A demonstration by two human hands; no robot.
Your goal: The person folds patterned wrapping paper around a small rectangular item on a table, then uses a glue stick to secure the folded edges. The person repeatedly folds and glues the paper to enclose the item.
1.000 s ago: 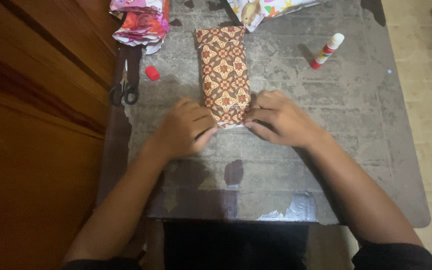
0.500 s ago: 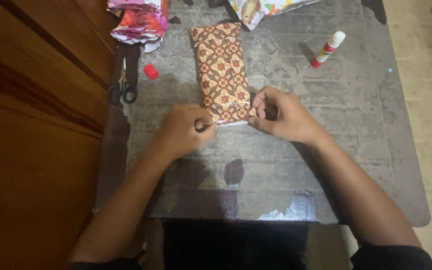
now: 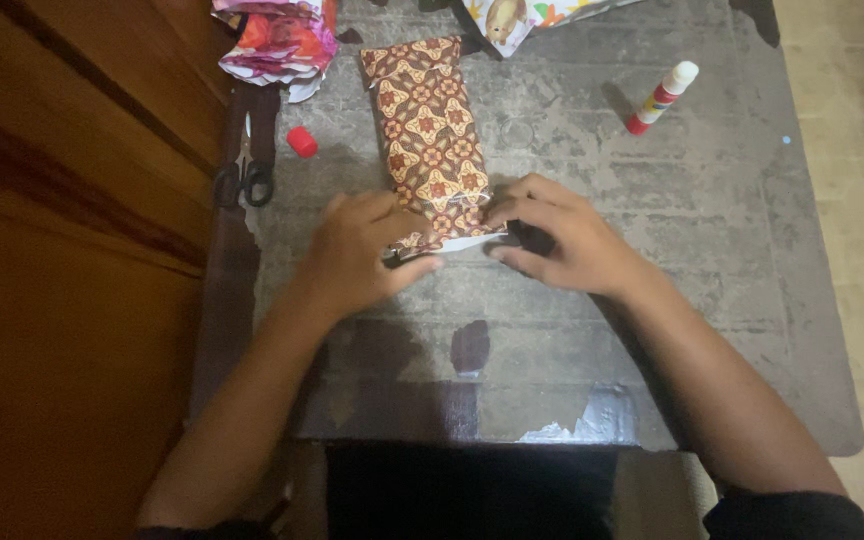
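Observation:
A long box wrapped in brown patterned paper point(image 3: 424, 130) lies on the worn grey table point(image 3: 652, 260), its far end tilted to the left. My left hand point(image 3: 357, 250) pinches the paper flap at the near left corner of the box. At the near right corner, my right hand point(image 3: 562, 235) presses its fingertips on the paper's end fold. A white edge of paper shows between the two hands.
Black-handled scissors point(image 3: 246, 172) and a small red cap point(image 3: 302, 142) lie at the left. A glue stick point(image 3: 660, 96) with a white cap lies at the far right. Crumpled pink paper point(image 3: 277, 45) and patterned paper point(image 3: 512, 15) sit at the far edge. A wooden surface point(image 3: 72, 250) stands at left.
The wrapped box has turned, its far end swinging to the left. Both hands have shifted along the near end, pressing and pinching the flap.

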